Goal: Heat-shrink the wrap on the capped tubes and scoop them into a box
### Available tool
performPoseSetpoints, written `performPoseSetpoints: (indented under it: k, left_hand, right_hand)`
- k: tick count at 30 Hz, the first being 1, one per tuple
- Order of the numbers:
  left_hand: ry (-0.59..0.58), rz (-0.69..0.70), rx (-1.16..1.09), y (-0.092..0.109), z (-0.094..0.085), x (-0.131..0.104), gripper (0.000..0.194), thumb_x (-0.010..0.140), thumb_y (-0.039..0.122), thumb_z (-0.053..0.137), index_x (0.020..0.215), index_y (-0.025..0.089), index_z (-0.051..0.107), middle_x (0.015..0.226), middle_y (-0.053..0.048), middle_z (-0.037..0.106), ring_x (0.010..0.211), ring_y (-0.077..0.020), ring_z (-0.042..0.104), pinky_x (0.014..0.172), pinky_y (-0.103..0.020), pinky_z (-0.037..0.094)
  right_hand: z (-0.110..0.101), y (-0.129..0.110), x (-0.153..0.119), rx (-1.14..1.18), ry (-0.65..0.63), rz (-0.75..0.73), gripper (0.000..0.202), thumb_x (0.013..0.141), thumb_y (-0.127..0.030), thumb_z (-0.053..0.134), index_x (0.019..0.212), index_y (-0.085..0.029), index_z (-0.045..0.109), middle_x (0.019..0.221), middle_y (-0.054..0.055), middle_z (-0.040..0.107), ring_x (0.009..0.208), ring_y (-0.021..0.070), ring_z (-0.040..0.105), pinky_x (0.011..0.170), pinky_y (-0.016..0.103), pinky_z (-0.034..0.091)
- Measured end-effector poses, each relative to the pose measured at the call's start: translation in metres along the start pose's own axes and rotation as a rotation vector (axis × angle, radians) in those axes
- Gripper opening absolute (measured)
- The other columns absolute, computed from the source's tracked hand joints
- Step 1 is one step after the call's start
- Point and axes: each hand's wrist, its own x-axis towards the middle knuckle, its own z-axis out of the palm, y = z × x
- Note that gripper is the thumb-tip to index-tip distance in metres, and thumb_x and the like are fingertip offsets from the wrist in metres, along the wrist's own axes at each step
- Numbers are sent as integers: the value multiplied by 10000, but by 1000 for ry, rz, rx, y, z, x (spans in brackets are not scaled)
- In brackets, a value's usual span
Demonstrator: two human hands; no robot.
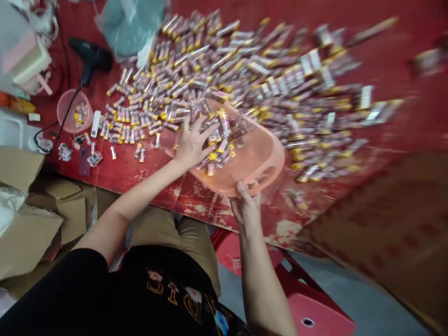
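Gripping basket [257,149], right hand [247,201] partly hidden

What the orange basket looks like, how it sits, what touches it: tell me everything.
The orange basket is an elongated, shallow, open-topped container, smooth and plastic-looking, with a slotted handle at one end. It is over the red table, opening upward; whether it lies fully flat is unclear. Small wrapped packets are heaped toward its left end, under the spread left hand. The right hand grips its near edge beside the slot.
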Motion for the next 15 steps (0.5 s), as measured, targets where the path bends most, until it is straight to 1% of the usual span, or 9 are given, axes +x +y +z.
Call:
performPoseSetpoints:
  k: [2,4,6,8,9,11,12,14,15]
  left_hand:
    - [17,108,16,50,-9,29,630,882,583,625,1440,305,533,1547,-84,397,1547,-373,47,1246,-629,127]
    - [34,237,7,107,-19,59,601,892,537,635,1436,306,527,1550,-82,389,1551,-376,-4,1235,-655,147]
    - [54,383,-12,172,-28,87,569,907,492,635,1432,309,516,1554,-75,378,1553,-374,-23,1227,-673,152]
    - [79,531,-34,242,-33,113,540,923,458,624,1431,319,503,1550,-64,369,1554,-371,3,1220,-683,148]
    - [87,602,-46,278,-33,124,526,933,453,611,1430,321,498,1544,-60,367,1553,-370,28,1216,-687,146]
    - [85,733,-77,352,-25,143,502,958,467,568,1428,310,494,1527,-58,366,1548,-372,81,1203,-698,139]
    - [69,790,-96,388,-16,149,495,967,482,544,1426,302,496,1519,-58,367,1545,-372,104,1197,-701,137]
    - [12,873,-132,453,11,156,492,968,503,531,1416,303,508,1510,-54,378,1538,-366,145,1198,-691,141]
    - [-27,897,-146,481,29,156,494,955,501,553,1410,310,517,1506,-51,391,1533,-361,168,1206,-677,149]
  right_hand:
    - [-12,-38,-11,28,7,-78,517,530,-361,900,838,-227,506,953,-49,660,899,112,664,917,293,535]
    - [-26,-81,-23,57,22,-189,514,556,-392,887,838,-229,489,999,-26,677,984,149,685,952,335,535]
    - [-43,-126,-38,106,49,-318,511,574,-397,883,842,-228,482,1017,-2,695,1049,183,692,990,379,526]
    - [-64,-172,-56,157,92,-447,504,596,-396,880,852,-229,480,1027,26,716,1074,212,697,1001,433,525]
    - [-76,-195,-66,179,119,-506,502,604,-392,880,864,-231,482,1043,40,726,1076,226,700,994,459,529]
    - [-105,-237,-87,223,185,-610,495,618,-376,878,898,-231,497,1099,73,733,1083,246,702,979,495,538]
    - [-122,-255,-98,244,226,-653,495,619,-364,879,921,-228,511,1118,89,734,1084,252,702,973,502,543]
    - [-161,-285,-119,282,321,-714,500,595,-334,892,932,-209,544,1097,110,741,1065,259,709,966,496,554]
    - [-183,-296,-129,293,374,-734,492,576,-320,899,906,-196,555,1064,117,747,1037,263,718,957,493,560]
